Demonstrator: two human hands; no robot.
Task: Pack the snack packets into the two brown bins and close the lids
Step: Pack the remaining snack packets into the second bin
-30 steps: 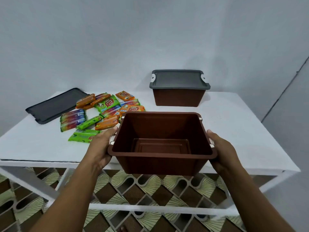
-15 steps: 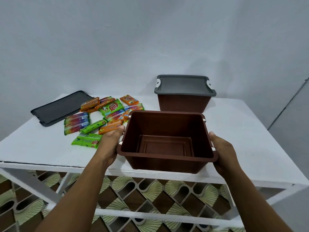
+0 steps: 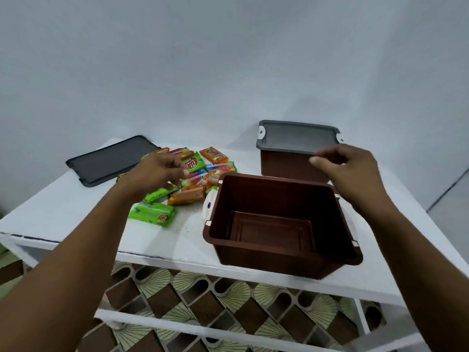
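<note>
- The left hand (image 3: pixel 154 171) is hovering over the snack packets (image 3: pixel 187 196), fingers loosely curled, with nothing visibly in them.
- The right hand (image 3: pixel 352 171) is hanging in the air in front of the lidded brown bin (image 3: pixel 284 166), fingers relaxed and holding nothing.
- The open brown bin (image 3: pixel 279 252) is sitting at the near edge of the white table (image 3: pixel 63 212), with the packets lying loose at its 10 o'clock.
- The lidded brown bin is standing at its 12 o'clock, grey lid (image 3: pixel 297 133) on.
- A spare dark lid (image 3: pixel 111 158) is lying flat at the packets' 9 o'clock.

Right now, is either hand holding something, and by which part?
The right hand holds nothing. The left hand is over the packets, blurred; whether it pinches one cannot be told.
</note>
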